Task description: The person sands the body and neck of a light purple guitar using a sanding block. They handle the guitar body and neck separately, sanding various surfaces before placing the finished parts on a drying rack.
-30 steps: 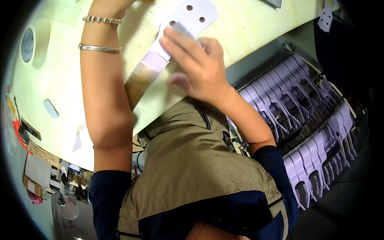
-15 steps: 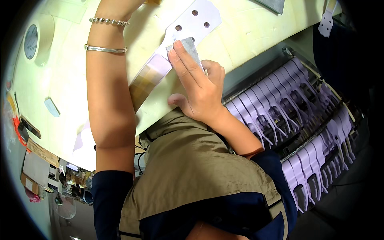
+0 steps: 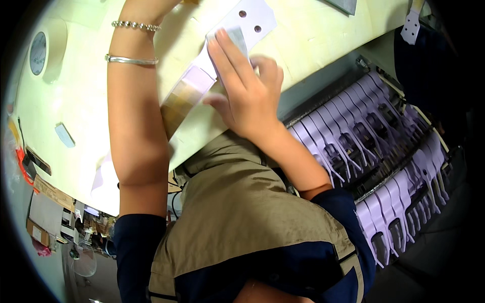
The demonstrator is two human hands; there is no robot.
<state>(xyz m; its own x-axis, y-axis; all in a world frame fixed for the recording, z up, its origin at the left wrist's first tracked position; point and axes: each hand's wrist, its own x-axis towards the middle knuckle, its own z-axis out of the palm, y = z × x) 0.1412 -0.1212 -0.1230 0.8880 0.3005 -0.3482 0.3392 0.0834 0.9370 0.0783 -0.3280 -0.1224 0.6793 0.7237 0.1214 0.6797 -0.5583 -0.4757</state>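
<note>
With two fingers laid straight, my right hand (image 3: 251,93) presses a grey piece of sandpaper (image 3: 236,36) onto a pale lilac flat part (image 3: 257,15); its thumb stands out to the side and the other fingers are bent and blurred. Round holes pierce the part's broad end, and tan tape (image 3: 183,101) wraps its narrower shaft. My left arm, with a beaded bracelet and a metal bangle, crosses over the shaft's lower end. Only the base of my left hand (image 3: 159,6) shows at the top edge; its fingers are out of the picture.
A tape roll (image 3: 38,53) and a small pale block (image 3: 64,135) lie on the pale table (image 3: 86,101). A grey flat piece (image 3: 343,5) sits at the far edge. To the right, a rack holds rows of lilac parts (image 3: 348,126). A similar holed part (image 3: 411,30) is at upper right.
My right hand has slid the sandpaper up and slightly left along the lilac part, over one of the holes. The part has shifted slightly up and left.
</note>
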